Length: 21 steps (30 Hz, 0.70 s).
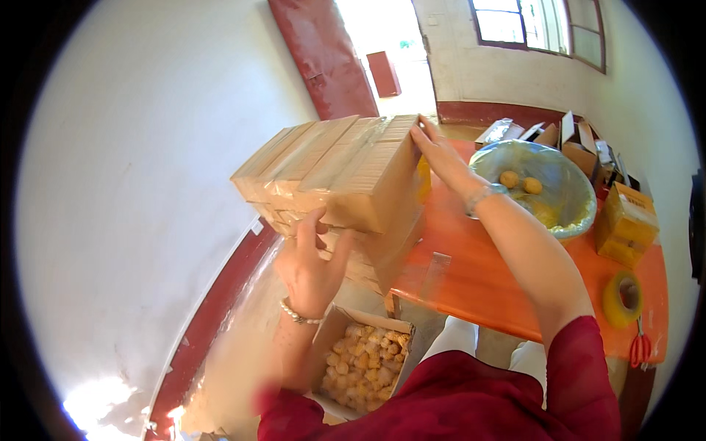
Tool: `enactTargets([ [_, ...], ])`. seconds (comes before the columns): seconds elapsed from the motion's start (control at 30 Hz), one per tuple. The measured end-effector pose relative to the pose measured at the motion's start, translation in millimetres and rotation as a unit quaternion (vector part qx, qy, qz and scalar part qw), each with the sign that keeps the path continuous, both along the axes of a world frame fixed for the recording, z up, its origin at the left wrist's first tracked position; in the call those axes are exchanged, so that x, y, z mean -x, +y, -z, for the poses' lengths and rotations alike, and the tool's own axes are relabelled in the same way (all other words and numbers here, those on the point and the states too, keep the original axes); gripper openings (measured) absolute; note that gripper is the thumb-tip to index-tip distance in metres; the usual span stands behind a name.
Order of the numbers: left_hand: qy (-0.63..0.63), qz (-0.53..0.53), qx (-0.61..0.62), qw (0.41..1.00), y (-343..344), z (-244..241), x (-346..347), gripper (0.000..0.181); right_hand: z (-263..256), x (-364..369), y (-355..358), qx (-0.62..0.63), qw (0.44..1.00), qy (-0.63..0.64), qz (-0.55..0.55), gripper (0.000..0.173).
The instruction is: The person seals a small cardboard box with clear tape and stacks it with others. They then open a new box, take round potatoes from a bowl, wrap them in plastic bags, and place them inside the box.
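Several brown cardboard boxes (pixel 353 160) with clear tape stand stacked left of the table, beside the wall. My right hand (pixel 441 157) rests against the top right edge of the upper boxes, fingers extended. My left hand (pixel 311 264) is raised at their near lower side, thumb and fingers spread; whether the fingertips touch the cardboard cannot be told. Right of the stack is a large basin (pixel 562 204) lined with clear plastic, with two round yellowish-brown items (pixel 520 182) in it. Below my left hand, an open carton (pixel 375 317) holds many small wrapped yellowish pieces (pixel 367 361).
The orange tabletop (pixel 474 275) bears a roll of yellowish tape (pixel 622 300), red-handled scissors (pixel 640 348) and a taped carton (pixel 627 223). Opened boxes (pixel 579 149) lie behind the basin. A white wall (pixel 138 165) runs along the left; a red door (pixel 331 60) stands open ahead.
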<state>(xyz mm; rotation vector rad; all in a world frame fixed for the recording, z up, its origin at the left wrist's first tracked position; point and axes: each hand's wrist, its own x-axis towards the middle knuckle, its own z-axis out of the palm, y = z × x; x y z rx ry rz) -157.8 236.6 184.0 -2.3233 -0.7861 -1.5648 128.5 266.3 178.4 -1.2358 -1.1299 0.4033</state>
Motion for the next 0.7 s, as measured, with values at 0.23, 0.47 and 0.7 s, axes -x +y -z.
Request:
enactTargets([
  [0.23, 0.083, -0.098, -0.102, 0.986, 69, -46, 28, 0.034, 12, -13, -14, -0.010, 0.993, -0.107, 0.059, 0.061],
  [0.47, 0.152, 0.007, 0.011, 0.988, 136, -44, 57, 0.044, 18, -11, -16, 0.009, 0.996, -0.084, 0.017, 0.059],
  [0.7, 0.109, 0.062, 0.078, 0.989, 123, -40, 50, 0.051, 19, -15, -18, -0.010, 0.996, -0.090, 0.007, 0.059],
])
